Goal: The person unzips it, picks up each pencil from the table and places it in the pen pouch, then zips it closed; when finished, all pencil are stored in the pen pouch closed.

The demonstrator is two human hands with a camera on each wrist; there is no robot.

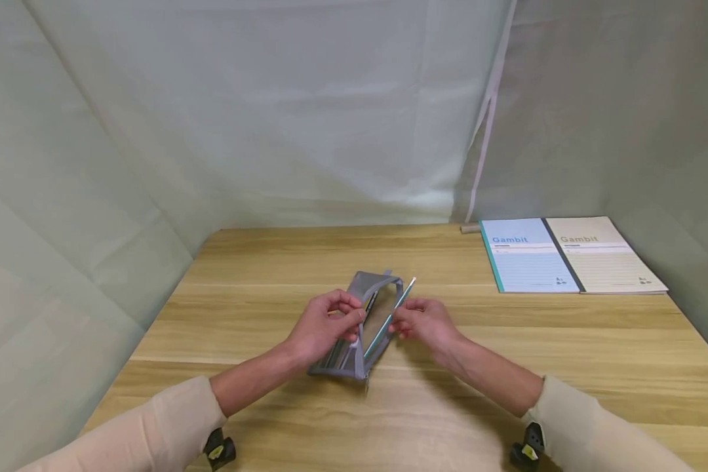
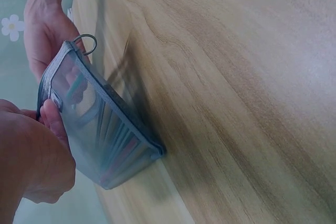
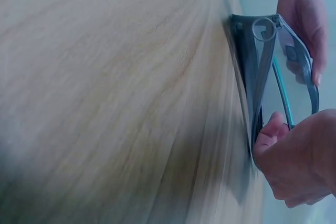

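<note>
A grey mesh pencil case with a zipped rim lies tilted on the table, its mouth spread wide. Several slim pens or pencils show through its see-through side. My left hand pinches the left rim of the mouth between thumb and fingers. On the other side, my right hand pinches a teal pencil, with its fingertips right at the right rim. The pencil slants across the mouth, its lower end inside the case and its pale upper end sticking out past the far rim. A ring hangs at the zip end.
Two Gambit notebooks, one blue and one cream, lie side by side at the back right of the wooden table. A short brown roll is beside them at the back edge. Pale curtains hang around the table.
</note>
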